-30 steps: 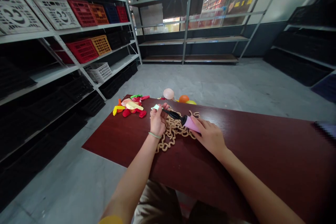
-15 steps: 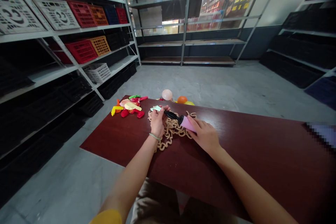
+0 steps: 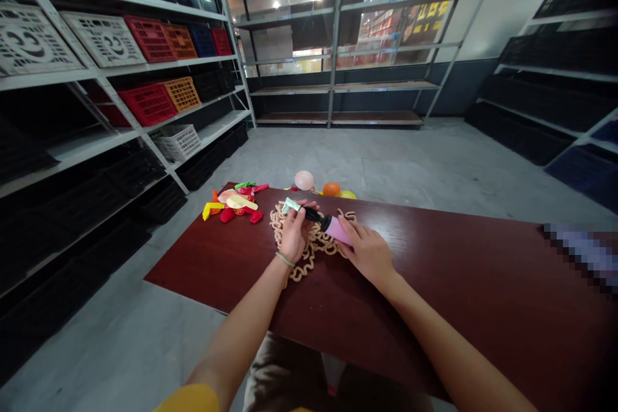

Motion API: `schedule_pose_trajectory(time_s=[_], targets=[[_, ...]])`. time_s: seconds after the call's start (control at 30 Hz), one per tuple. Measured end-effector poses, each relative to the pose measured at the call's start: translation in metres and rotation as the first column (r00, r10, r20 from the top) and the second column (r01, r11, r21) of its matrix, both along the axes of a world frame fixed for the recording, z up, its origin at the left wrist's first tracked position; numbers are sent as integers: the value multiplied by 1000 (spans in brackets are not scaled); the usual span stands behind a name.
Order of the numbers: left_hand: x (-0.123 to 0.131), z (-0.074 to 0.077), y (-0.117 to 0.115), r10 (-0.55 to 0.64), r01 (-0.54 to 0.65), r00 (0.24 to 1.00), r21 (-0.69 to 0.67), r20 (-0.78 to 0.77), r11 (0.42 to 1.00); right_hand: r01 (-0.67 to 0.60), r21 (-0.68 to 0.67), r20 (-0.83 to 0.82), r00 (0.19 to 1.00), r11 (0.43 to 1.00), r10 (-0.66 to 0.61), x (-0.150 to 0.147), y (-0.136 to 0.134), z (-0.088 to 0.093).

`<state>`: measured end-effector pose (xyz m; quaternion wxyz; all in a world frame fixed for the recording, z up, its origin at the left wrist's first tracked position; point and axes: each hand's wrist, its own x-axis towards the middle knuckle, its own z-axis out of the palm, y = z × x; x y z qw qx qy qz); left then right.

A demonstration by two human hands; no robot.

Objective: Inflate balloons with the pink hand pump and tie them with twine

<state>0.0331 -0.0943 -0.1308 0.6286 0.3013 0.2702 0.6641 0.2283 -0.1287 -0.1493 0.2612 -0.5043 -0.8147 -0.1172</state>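
Note:
My left hand [image 3: 292, 236] pinches a pale green uninflated balloon [image 3: 290, 206] against the black nozzle of a pink hand pump [image 3: 333, 227]. My right hand [image 3: 369, 251] is closed round the pump's pink body. Both hands hover over a heap of tan chain-like links [image 3: 309, 246] lying on the dark red table [image 3: 458, 296]. A pile of loose coloured balloons [image 3: 234, 201] lies near the table's far left corner.
Small inflated balloons, pink [image 3: 304, 179], orange [image 3: 331, 188] and yellow [image 3: 346, 194], sit beyond the table's far edge. Metal shelving on the left carries white, red and orange crates [image 3: 149, 103]. More shelves [image 3: 338, 87] line the back wall, with grey floor between.
The view has tilted slightly. My hands keep their hold on balloon and pump, the balloon's neck closer onto the nozzle.

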Motion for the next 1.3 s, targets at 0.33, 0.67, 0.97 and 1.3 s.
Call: schedule_pose_trajectory(time_s=[0.33, 0.67, 0.97, 1.3], targets=[[29, 36, 4, 260, -269, 944, 18, 201, 963, -42, 7, -80, 996, 999, 42, -1, 5, -2], [44, 88, 37, 517, -516, 854, 34, -57, 856, 144, -70, -185, 970, 987, -155, 11, 11, -14], [-8, 147, 75, 538, -528, 843, 148, -30, 836, 112, -61, -269, 955, 992, -125, 6, 13, -17], [81, 60, 32, 319, -315, 942, 53, -103, 948, 200, -41, -248, 947, 979, -204, 15, 9, -18]])
